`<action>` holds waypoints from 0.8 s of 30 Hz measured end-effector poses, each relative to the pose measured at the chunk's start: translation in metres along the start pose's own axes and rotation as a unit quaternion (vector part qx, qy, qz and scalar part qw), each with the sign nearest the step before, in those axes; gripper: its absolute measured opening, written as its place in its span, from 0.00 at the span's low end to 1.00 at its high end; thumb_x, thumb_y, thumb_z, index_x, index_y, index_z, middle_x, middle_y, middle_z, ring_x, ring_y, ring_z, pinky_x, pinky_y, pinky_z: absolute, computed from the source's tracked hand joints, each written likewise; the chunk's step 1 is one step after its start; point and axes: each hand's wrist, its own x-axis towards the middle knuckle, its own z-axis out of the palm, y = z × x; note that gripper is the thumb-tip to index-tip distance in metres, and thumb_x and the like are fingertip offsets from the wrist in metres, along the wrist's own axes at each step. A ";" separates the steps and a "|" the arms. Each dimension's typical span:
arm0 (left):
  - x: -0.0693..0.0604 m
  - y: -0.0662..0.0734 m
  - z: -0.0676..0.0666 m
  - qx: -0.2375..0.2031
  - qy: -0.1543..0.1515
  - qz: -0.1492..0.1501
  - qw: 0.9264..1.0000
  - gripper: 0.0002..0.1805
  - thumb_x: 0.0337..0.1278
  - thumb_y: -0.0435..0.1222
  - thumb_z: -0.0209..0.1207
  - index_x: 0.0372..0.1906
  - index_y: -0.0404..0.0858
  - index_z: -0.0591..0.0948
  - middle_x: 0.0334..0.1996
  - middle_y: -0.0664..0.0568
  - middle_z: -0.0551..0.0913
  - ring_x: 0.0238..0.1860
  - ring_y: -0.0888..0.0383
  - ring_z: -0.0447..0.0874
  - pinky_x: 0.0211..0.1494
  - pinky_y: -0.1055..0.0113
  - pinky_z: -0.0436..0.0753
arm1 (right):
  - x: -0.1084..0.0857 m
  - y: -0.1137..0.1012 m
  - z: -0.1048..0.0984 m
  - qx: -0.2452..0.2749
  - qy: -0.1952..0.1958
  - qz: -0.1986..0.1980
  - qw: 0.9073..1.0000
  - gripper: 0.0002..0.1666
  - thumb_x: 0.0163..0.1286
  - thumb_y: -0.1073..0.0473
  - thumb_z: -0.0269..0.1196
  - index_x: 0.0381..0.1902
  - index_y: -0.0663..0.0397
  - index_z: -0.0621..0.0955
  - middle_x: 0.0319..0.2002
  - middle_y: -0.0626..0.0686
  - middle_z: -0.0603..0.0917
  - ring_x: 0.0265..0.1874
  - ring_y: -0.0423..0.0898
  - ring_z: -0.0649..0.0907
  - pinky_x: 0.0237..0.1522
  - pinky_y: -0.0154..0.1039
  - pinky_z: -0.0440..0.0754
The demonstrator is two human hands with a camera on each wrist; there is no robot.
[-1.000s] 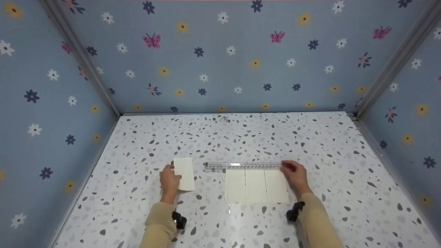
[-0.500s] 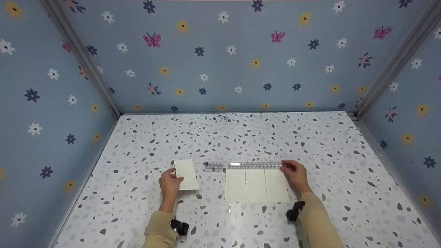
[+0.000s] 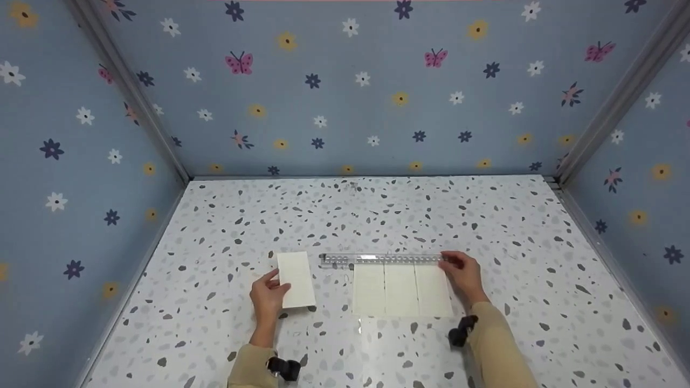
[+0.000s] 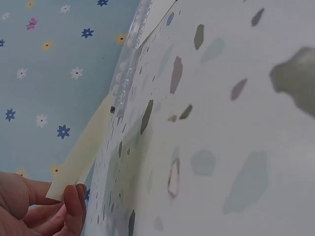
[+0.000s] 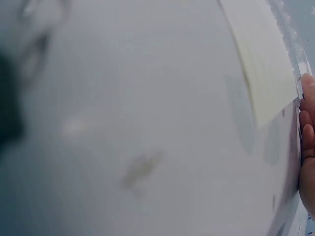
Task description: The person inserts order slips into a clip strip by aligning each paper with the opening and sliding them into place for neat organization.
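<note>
My left hand (image 3: pixel 268 296) pinches the left edge of a cream paper slip (image 3: pixel 296 280) between thumb and fingers. In the left wrist view this slip (image 4: pixel 81 152) stands tilted off the table. To its right, a clear plastic ruler (image 3: pixel 345 259) lies level along the top of three cream slips (image 3: pixel 400 291) set side by side, with thin dark gaps between them. My right hand (image 3: pixel 466 277) holds the ruler's right end with thumb and forefinger. The right wrist view catches only part of that hand (image 5: pixel 307 132), beside a slip's corner (image 5: pixel 266 98).
The white speckled table (image 3: pixel 334 215) extends behind and in front of the papers. Blue flowered panels (image 3: pixel 345 81) enclose it at the back and both sides, with grey metal posts (image 3: pixel 129 86) in the corners.
The slip in my left hand has shifted slightly right and toward me, with the wrist drawn back. My right hand, the ruler and the three slips stay in place.
</note>
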 end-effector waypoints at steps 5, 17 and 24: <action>-0.004 -0.004 0.002 0.001 -0.007 -0.013 1.000 0.22 0.38 0.21 0.62 0.47 0.25 0.76 0.33 0.34 0.80 0.34 0.46 0.80 0.32 0.65 0.78 | 0.000 0.002 0.000 0.008 0.008 -0.037 0.999 0.17 0.55 0.62 0.64 0.45 0.57 0.78 0.41 0.55 0.79 0.38 0.46 0.76 0.40 0.37 0.72; -0.013 -0.009 0.006 -0.012 -0.032 -0.028 0.999 0.22 0.38 0.20 0.61 0.47 0.26 0.76 0.33 0.33 0.80 0.33 0.48 0.80 0.31 0.68 0.78 | 0.000 0.002 0.001 0.000 -0.002 -0.002 1.000 0.19 0.56 0.61 0.63 0.47 0.55 0.77 0.43 0.54 0.78 0.40 0.46 0.75 0.43 0.40 0.71; -0.017 -0.009 0.007 -0.011 -0.053 -0.039 0.998 0.22 0.38 0.20 0.61 0.47 0.26 0.76 0.33 0.35 0.80 0.33 0.50 0.80 0.32 0.70 0.77 | 0.001 0.002 0.000 0.003 -0.002 -0.001 1.000 0.17 0.56 0.63 0.62 0.46 0.55 0.78 0.43 0.54 0.78 0.39 0.46 0.75 0.41 0.40 0.71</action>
